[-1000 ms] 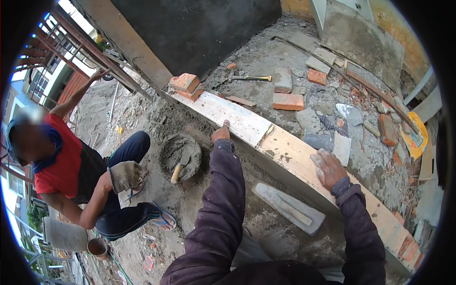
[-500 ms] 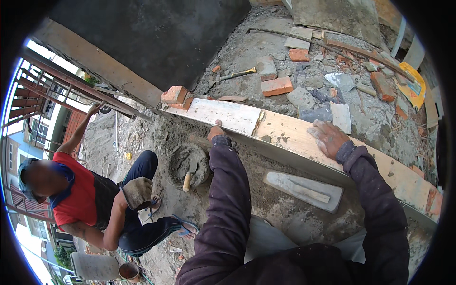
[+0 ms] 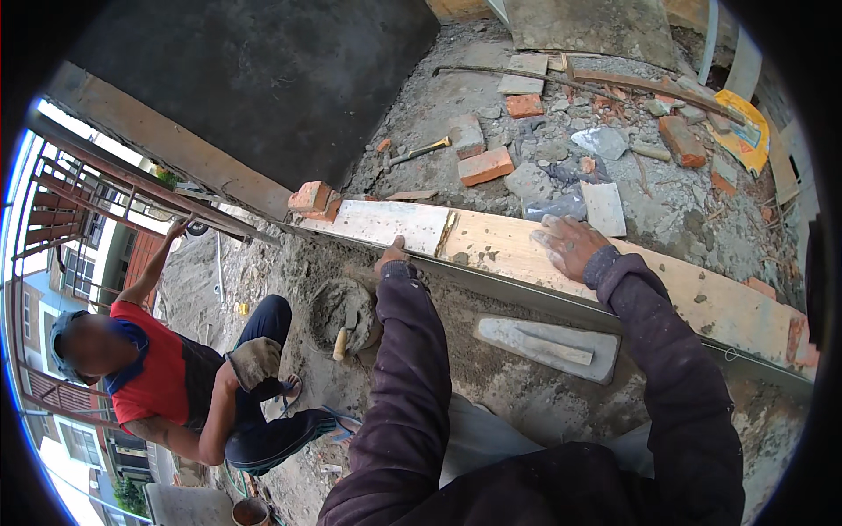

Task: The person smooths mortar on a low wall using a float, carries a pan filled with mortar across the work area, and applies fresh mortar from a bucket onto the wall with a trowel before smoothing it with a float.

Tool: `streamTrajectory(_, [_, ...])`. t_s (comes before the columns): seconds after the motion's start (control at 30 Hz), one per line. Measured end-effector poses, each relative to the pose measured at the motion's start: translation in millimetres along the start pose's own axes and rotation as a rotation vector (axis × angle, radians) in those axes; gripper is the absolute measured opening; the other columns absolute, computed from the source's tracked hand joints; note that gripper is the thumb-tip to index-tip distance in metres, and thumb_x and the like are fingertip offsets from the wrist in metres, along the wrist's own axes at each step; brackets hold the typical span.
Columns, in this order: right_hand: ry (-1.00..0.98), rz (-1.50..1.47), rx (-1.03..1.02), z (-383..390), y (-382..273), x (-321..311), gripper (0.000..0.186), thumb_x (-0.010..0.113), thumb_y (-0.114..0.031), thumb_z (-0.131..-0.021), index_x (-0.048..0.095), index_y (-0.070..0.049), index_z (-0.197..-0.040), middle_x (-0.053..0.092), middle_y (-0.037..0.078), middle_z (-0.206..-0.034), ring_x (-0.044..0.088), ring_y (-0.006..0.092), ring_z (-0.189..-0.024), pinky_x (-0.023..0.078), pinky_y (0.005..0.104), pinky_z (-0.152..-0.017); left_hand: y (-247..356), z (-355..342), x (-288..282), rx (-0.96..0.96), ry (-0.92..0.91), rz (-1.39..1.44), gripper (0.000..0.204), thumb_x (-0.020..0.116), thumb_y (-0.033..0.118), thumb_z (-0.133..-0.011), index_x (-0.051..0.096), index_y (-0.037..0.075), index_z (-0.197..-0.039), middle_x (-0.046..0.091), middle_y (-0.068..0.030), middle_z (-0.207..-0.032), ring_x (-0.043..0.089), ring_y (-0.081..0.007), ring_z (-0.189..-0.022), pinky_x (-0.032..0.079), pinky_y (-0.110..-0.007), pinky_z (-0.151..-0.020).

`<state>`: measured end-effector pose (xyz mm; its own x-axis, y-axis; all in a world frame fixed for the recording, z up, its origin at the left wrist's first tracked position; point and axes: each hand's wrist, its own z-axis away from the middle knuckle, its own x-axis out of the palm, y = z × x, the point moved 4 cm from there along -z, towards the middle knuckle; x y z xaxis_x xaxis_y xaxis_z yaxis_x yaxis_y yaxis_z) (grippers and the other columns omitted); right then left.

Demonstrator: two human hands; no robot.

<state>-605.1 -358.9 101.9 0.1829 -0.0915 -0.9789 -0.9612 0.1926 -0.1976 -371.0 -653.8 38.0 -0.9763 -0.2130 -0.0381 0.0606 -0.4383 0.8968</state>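
Observation:
A long pale wooden plank [image 3: 684, 289] lies along a low ledge, end to end with a whitish board [image 3: 373, 221]. My left hand [image 3: 392, 252] grips the near edge of the whitish board, thumb on top and the other fingers mostly hidden. On the plank, my right hand [image 3: 570, 247] rests with fingers spread over the top. Both surfaces carry mortar spots. Below the ledge lies a grey plastering float [image 3: 548, 349] with a long handle, near my right forearm. Left of my left forearm stands a bucket of mortar [image 3: 340, 309], with a wooden-handled trowel [image 3: 340, 344] in it.
A co-worker in a red shirt [image 3: 149, 351] crouches at left, one hand gloved, the other arm raised. Brick pieces [image 3: 314, 200] sit at the board's left end. Beyond lie a hammer [image 3: 421, 152], loose bricks [image 3: 485, 167], rubble and a yellow sack [image 3: 744, 131].
The view has shifted, so most things stand farther left in the picture. Both hands stay on the boards at nearly the same places.

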Motion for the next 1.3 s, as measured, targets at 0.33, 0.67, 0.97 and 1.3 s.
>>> streamTrajectory(0.33, [0.001,0.008,-0.007,-1.7,2.9,4.9,0.042,0.042,-0.027,-0.078,0.036,-0.022,-0.119,0.027,0.005,-0.127,0.027,0.0253,-0.116,0.030,0.0387,-0.092,0.0,-27.0,-9.0,0.237,-0.267,-0.080,0.023,0.055,0.010,-0.076,0.050,-0.006,-0.091,0.055,-0.0129,-0.084,0.053,-0.0212,-0.072,0.044,-0.028,-0.062])
streamTrajectory(0.67, [0.018,0.052,-0.077,-4.1,-13.8,-4.2,0.044,0.046,-0.022,-0.075,0.037,-0.019,-0.119,0.031,0.007,-0.124,0.031,0.0280,-0.112,0.026,0.0358,-0.094,34.4,-7.1,-42.3,0.061,-0.025,0.511,0.064,0.028,0.045,-0.084,0.022,-0.007,-0.122,0.033,-0.0180,-0.122,0.032,-0.0276,-0.113,0.027,-0.037,-0.091])
streamTrajectory(0.97, [0.019,-0.025,-0.076,-11.9,-8.5,-0.8,0.045,0.047,-0.019,-0.074,0.038,-0.018,-0.118,0.035,0.010,-0.121,0.034,0.0304,-0.109,0.028,0.0374,-0.093,31.1,-52.6,-9.7,0.264,-0.228,0.205,0.056,0.030,0.039,-0.085,0.036,-0.010,-0.112,0.045,-0.0165,-0.112,0.047,-0.0246,-0.097,0.036,-0.031,-0.082])
streamTrajectory(1.3, [0.138,0.040,-0.086,-5.9,0.3,13.1,0.042,0.045,-0.015,-0.076,0.039,-0.015,-0.117,0.036,0.011,-0.119,0.036,0.0295,-0.107,0.030,0.0359,-0.091,39.9,-48.4,-48.9,0.248,-0.109,0.174,0.064,0.023,0.047,-0.083,0.025,-0.004,-0.120,0.035,-0.0158,-0.121,0.038,-0.0296,-0.104,0.027,-0.038,-0.088])
